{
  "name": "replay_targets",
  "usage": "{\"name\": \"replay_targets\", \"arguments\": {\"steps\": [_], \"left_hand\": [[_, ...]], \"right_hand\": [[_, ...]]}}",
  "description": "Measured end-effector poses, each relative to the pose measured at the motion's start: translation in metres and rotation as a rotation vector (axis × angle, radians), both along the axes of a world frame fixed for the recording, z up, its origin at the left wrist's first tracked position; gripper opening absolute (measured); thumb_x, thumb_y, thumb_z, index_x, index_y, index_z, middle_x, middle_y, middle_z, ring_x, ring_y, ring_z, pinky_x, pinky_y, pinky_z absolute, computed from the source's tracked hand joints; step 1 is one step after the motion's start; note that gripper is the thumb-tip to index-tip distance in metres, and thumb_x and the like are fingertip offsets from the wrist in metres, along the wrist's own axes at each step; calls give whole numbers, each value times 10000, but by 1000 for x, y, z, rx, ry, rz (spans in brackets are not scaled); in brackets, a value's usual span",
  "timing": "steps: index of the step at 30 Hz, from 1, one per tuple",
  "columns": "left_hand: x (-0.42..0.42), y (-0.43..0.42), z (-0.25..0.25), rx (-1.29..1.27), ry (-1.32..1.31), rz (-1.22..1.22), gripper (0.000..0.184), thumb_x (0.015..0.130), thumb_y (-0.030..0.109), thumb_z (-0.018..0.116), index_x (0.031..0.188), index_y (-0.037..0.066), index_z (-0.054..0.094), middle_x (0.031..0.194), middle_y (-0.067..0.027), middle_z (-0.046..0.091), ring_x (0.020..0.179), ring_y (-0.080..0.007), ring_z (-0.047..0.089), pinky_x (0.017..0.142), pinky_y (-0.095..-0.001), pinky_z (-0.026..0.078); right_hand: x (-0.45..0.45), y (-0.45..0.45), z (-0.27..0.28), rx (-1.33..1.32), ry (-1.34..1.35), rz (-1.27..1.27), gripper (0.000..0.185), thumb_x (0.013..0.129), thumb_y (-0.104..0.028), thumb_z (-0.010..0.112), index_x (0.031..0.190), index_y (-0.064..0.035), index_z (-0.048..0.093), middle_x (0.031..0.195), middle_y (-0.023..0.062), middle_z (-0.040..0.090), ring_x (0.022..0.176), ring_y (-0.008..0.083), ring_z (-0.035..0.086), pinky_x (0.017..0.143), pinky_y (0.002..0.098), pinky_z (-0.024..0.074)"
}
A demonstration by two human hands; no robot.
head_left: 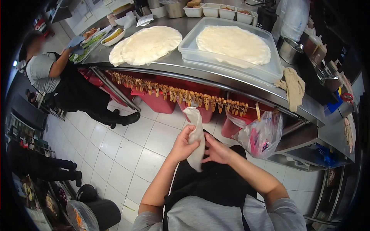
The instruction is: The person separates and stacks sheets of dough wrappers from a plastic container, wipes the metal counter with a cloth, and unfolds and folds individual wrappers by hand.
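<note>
My left hand (186,145) is closed on a pale floppy sheet (197,134), pinched between thumb and fingers. The sheet hangs upright in front of my apron, narrow and nearly edge-on. Whether it is thin dough or cloth I cannot tell. On its right side, my right hand (218,149) has its fingers apart, with the fingertips close to the sheet's edge; contact is unclear. Beyond the hands, large round flatbreads (152,44) lie overlapping on the steel counter (169,67). Beside them a clear plastic tub (227,68) holds more flatbread (233,44).
Clothespins (185,95) line the counter's front above red bins (158,102). A beige cloth (295,88) drapes over the counter edge near a hanging plastic bag (264,134). Another person (50,77) stands at left. A black bin (106,213) stands on the tiled floor.
</note>
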State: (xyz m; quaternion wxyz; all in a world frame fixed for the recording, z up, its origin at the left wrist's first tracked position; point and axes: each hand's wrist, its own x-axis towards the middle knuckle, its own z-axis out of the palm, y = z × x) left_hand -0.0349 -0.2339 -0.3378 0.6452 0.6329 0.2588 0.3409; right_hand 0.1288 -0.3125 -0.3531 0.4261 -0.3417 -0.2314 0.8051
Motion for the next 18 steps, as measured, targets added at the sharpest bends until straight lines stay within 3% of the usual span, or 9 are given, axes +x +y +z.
{"name": "replay_targets", "arguments": {"steps": [2, 4, 5, 8, 10, 13, 16, 18], "left_hand": [[1, 2, 18, 181, 52, 55, 332, 802, -49, 566, 1123, 34, 588, 989, -41, 585, 905, -131, 573, 794, -252, 460], [-1, 4, 42, 447, 152, 58, 372, 776, -82, 548, 1123, 39, 605, 967, -56, 577, 893, -169, 579, 792, -265, 458], [-2, -2, 49, 425, 251, 112, 450, 717, -116, 526, 1109, 71, 645, 918, -82, 546, 876, -229, 563, 780, -297, 454], [-7, -5, 39, 707, 443, 222, 490, 688, -130, 520, 1095, 101, 668, 899, -82, 526, 876, -248, 538, 776, -322, 449], [-6, -10, 33, 734, 463, 223, 502, 669, -125, 532, 1089, 110, 674, 899, -86, 516, 890, -271, 523, 781, -341, 449], [-3, -16, 24, 759, 472, 209, 495, 674, -101, 552, 1107, 110, 665, 928, -85, 520, 892, -276, 524, 777, -352, 457], [-4, -18, 21, 762, 472, 213, 473, 674, -16, 626, 1132, 98, 649, 974, -86, 528, 904, -275, 528, 778, -360, 472], [-5, -22, 25, 728, 444, 209, 474, 666, 60, 680, 1137, 79, 641, 1001, -94, 534, 931, -278, 531, 810, -358, 472]], "right_hand": [[-16, 7, -7, 43, 165, -21, 558, 950, -590, 320, 1404, -266, 288, 1415, 16, 357, 1243, 274, 424, 936, 552, 404], [-20, 11, 0, 33, 152, -71, 540, 960, -574, 305, 1391, -247, 312, 1393, 33, 393, 1240, 260, 433, 928, 536, 417], [-19, 13, -1, 45, 139, -100, 542, 961, -573, 301, 1389, -241, 316, 1385, 44, 404, 1239, 262, 436, 925, 535, 419], [-10, 13, -4, 52, 90, -222, 548, 960, -578, 288, 1329, -187, 389, 1327, 102, 464, 1182, 257, 497, 874, 496, 464], [0, 16, -6, 37, 163, -282, 435, 975, -471, 394, 1231, -129, 475, 1218, 96, 555, 1102, 228, 566, 840, 451, 497], [3, 15, -10, 91, -14, -374, 275, 960, -297, 517, 1138, -88, 536, 1078, 85, 632, 1002, 206, 625, 807, 420, 521], [8, 15, -8, 65, 53, -377, 191, 931, -135, 562, 1115, -91, 534, 1113, 41, 612, 980, 175, 625, 774, 380, 546], [10, 15, -13, 114, 78, -350, 197, 932, -159, 562, 1115, -89, 536, 1128, 46, 609, 1003, 182, 620, 796, 398, 543]]}}
